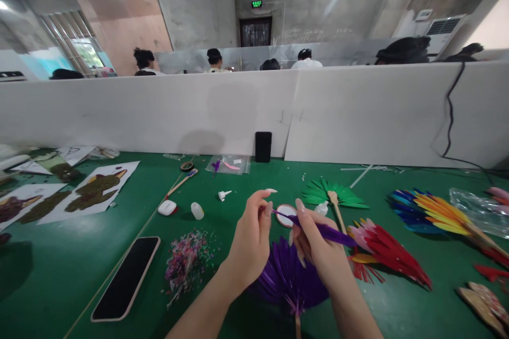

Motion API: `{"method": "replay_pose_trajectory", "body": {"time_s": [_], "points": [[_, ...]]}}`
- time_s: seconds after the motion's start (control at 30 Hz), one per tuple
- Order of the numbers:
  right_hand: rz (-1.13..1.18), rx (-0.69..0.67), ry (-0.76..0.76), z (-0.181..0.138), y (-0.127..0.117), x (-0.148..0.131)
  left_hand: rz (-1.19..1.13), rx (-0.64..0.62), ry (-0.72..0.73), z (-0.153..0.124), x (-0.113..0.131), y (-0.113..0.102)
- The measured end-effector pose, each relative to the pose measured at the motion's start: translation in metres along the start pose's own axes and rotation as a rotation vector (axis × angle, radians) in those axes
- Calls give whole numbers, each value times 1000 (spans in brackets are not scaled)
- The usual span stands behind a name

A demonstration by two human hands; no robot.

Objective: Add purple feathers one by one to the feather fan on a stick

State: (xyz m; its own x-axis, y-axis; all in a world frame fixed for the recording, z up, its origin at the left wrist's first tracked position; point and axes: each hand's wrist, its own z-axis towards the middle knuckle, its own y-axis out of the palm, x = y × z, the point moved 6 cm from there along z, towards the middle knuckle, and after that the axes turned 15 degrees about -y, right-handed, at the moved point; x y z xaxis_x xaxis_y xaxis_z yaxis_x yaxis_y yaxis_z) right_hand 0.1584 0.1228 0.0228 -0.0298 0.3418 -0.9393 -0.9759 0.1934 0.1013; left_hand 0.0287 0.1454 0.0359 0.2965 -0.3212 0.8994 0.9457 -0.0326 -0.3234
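My left hand (250,238) pinches the quill tip of a purple feather (326,231) between thumb and fingers. My right hand (318,251) grips the same feather along its shaft, holding it level above the green table (59,275). Right under both hands lies a purple feather fan (284,280) with its stick pointing toward me. A small round white dish (285,215) sits just beyond my fingers.
A phone (126,277) lies face up at the left, next to a pile of feather scraps (185,262). Green (332,194), red (384,254) and rainbow (431,212) feather fans lie to the right. A small glue bottle (196,210) and white earbud case (167,207) stand behind. A white partition (159,111) closes off the back.
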Motion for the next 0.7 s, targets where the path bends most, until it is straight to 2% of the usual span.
{"method": "replay_pose_trajectory", "body": {"time_s": [0.17,0.37,0.53,0.7], "points": [[10,25,45,-3,-1,-2,-54,7,-12,0,0,-3],[-48,21,16,-4,-1,-11,29,-3,99,-2,12,-3],[5,35,52,-4,-1,-8,84,-95,121,0,11,2],[-43,49,16,-2,-2,-11,-29,-138,86,0,5,3]]}}
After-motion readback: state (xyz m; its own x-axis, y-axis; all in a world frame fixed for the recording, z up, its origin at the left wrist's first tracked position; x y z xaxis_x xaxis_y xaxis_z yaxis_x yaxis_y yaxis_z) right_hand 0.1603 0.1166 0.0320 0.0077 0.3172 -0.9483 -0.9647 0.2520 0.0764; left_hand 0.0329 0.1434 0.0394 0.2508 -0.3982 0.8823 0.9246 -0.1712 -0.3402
